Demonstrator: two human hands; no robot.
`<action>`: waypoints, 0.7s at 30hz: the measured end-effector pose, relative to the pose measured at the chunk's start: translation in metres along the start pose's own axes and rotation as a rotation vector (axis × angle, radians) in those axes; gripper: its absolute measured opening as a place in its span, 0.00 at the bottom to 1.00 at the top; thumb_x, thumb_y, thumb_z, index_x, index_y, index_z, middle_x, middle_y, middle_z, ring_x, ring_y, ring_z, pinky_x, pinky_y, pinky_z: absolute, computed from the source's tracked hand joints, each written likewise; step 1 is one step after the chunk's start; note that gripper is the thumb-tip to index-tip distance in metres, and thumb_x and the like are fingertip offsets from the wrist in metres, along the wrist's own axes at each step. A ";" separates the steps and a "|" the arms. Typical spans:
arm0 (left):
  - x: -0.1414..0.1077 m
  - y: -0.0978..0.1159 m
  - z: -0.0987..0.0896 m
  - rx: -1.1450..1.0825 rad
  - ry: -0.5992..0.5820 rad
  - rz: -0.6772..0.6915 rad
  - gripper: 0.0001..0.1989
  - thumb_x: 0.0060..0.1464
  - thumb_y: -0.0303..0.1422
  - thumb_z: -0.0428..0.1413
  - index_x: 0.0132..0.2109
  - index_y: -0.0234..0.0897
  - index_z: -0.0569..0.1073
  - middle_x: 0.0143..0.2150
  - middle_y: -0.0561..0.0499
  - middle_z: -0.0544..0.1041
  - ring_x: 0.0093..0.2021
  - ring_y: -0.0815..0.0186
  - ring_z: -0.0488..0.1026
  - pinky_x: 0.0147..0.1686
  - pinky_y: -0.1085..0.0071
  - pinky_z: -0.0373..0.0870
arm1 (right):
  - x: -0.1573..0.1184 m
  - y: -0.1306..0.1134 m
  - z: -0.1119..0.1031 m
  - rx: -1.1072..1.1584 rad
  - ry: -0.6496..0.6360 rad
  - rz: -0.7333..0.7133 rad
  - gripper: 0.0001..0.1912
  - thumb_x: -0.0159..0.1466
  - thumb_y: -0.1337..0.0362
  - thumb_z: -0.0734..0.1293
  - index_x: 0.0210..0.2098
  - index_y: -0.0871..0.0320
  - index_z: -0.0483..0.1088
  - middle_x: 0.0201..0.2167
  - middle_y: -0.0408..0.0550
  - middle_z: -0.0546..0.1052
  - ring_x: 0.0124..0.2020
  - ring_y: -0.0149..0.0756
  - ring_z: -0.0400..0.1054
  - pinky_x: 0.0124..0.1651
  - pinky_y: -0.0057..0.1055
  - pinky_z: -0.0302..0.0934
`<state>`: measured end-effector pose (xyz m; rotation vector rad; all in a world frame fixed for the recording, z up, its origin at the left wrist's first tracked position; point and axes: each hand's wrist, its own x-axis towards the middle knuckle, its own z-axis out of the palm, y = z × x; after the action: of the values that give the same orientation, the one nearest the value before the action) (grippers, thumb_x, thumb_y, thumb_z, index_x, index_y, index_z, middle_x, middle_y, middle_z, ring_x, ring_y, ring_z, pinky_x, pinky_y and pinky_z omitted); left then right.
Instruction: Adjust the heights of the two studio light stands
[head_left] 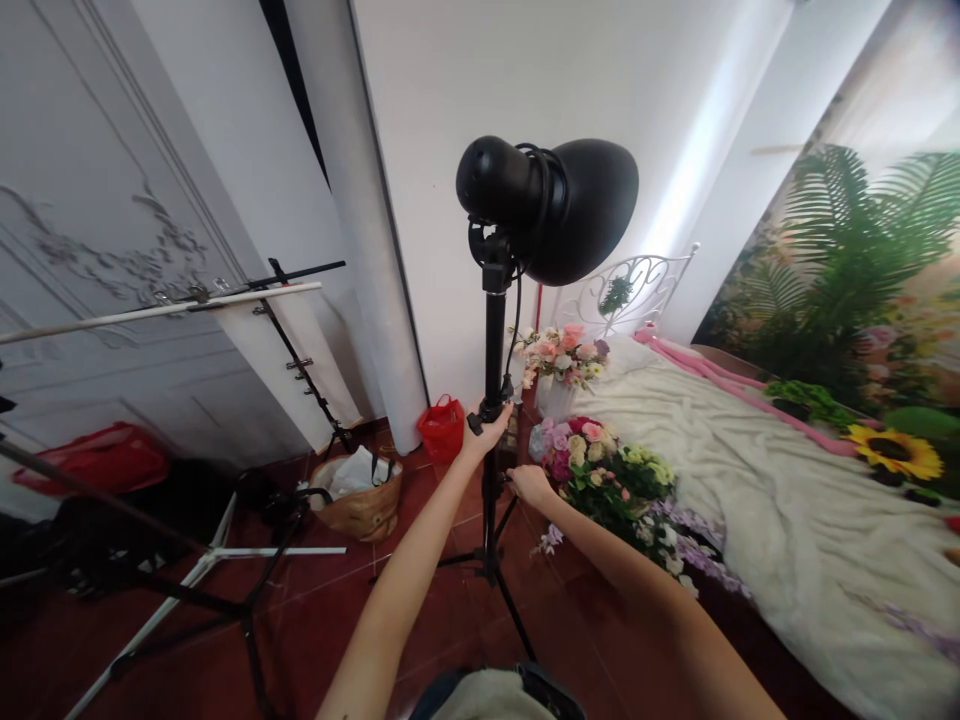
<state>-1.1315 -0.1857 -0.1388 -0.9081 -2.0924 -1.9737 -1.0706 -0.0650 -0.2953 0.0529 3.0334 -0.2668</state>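
A black studio light (581, 210) with a wide reflector sits on top of a black light stand (494, 345) in front of me. Its cable is looped round the lamp's neck and hangs along the pole. My left hand (489, 434) is closed around the pole at a collar with a clamp knob. Lower down, my right hand (532, 487) has its fingers closed at the stand's side, on a knob mostly hidden by them. The stand's legs are spread on the red tiled floor (450, 610).
To the right, bunches of artificial flowers (592, 455) lie beside a bed with a cream blanket (645, 410). A woven basket (364, 505) and red bag (441, 428) are on the floor to the left. Other stand legs (217, 555) spread at the left.
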 end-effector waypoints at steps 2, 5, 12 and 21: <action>-0.008 -0.009 0.002 0.045 0.012 0.013 0.11 0.50 0.40 0.56 0.28 0.37 0.71 0.25 0.50 0.74 0.30 0.64 0.72 0.34 0.66 0.70 | -0.013 -0.007 0.011 0.003 0.054 0.027 0.17 0.64 0.68 0.55 0.51 0.58 0.67 0.43 0.57 0.75 0.45 0.43 0.69 0.45 0.32 0.61; -0.026 -0.029 0.006 0.085 0.054 -0.005 0.11 0.51 0.41 0.55 0.30 0.36 0.70 0.26 0.50 0.74 0.28 0.66 0.71 0.32 0.68 0.70 | -0.024 -0.013 0.027 0.031 0.152 0.047 0.26 0.64 0.72 0.52 0.61 0.58 0.53 0.54 0.57 0.68 0.52 0.40 0.64 0.46 0.29 0.61; -0.063 -0.082 0.021 0.116 0.188 -0.068 0.12 0.50 0.42 0.54 0.31 0.36 0.70 0.28 0.50 0.75 0.30 0.66 0.73 0.34 0.70 0.70 | -0.025 -0.014 0.033 0.093 0.195 0.078 0.31 0.59 0.74 0.55 0.62 0.59 0.50 0.59 0.57 0.62 0.55 0.39 0.60 0.49 0.30 0.60; -0.068 -0.096 0.024 0.052 0.192 -0.063 0.11 0.49 0.41 0.56 0.31 0.37 0.70 0.27 0.51 0.75 0.28 0.68 0.72 0.32 0.72 0.69 | -0.026 -0.016 0.043 0.197 0.210 0.103 0.37 0.57 0.73 0.57 0.65 0.57 0.43 0.59 0.55 0.61 0.55 0.39 0.59 0.50 0.31 0.58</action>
<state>-1.1170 -0.1823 -0.2582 -0.6239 -2.0765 -1.9400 -1.0411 -0.0889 -0.3320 0.2663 3.1849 -0.5849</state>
